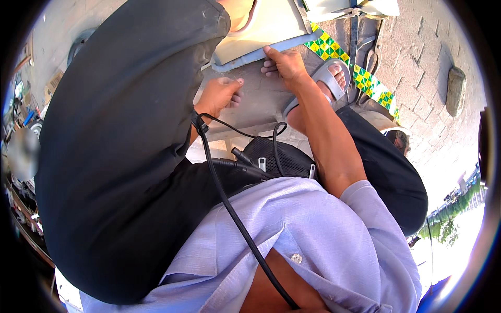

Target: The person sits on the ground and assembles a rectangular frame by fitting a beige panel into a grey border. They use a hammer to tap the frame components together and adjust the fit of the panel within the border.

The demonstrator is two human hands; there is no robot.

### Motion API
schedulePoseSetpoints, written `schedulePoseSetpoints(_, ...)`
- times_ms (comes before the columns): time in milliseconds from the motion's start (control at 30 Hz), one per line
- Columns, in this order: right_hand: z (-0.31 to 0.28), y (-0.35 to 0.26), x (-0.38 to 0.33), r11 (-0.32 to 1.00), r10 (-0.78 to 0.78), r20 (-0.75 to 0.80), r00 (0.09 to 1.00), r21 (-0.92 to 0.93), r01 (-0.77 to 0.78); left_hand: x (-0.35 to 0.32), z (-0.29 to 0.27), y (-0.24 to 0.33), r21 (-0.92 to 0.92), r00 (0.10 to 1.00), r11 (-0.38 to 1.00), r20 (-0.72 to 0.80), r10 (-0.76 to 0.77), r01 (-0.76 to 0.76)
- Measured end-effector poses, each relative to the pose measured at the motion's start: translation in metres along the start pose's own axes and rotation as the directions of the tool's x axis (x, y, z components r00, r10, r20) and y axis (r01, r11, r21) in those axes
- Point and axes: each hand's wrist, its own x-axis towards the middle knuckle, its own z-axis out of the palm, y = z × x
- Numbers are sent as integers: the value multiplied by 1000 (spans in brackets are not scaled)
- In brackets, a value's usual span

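Note:
My right hand (285, 63) grips the grey-blue rim of a cream-coloured flat panel (266, 23) lying on the ground, thumb on top and fingers tucked under the edge. To its left, my left hand (218, 95) is curled into a fist and rests on a grey concrete surface (255, 104); I see nothing in it. My left knee in black trousers (125, 120) fills the left side. My foot in a grey sandal (330, 78) sits just right of the right hand.
A black cable (229, 208) runs from my chest up to the left wrist, over a black mesh pouch (284, 156). A green and yellow chequered strip (365, 78) crosses brick paving. A loose stone (455, 89) lies far right. Metal bars (355, 26) lie beyond the panel.

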Motion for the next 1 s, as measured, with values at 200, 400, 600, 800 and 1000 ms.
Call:
schedulePoseSetpoints(200,4,3,-1,998,67,78,995,-4,-67,-17,-33,18,667,884,715,-183,431,-210)
schedulePoseSetpoints(400,4,3,2,997,66,78,995,-55,-62,-3,-39,40,858,509,63,241,826,-510)
schedulePoseSetpoints(600,11,4,0,1000,11,33,999,-26,-10,13,-42,35,856,559,-79,400,726,-510)
schedulePoseSetpoints(800,19,-2,-4,999,-1,-13,1000,-46,0,24,-37,29,875,595,-38,360,719,-483)
schedulePoseSetpoints(1000,38,-20,-7,992,43,-133,990,-112,-58,34,-37,18,863,581,-12,351,735,-505)
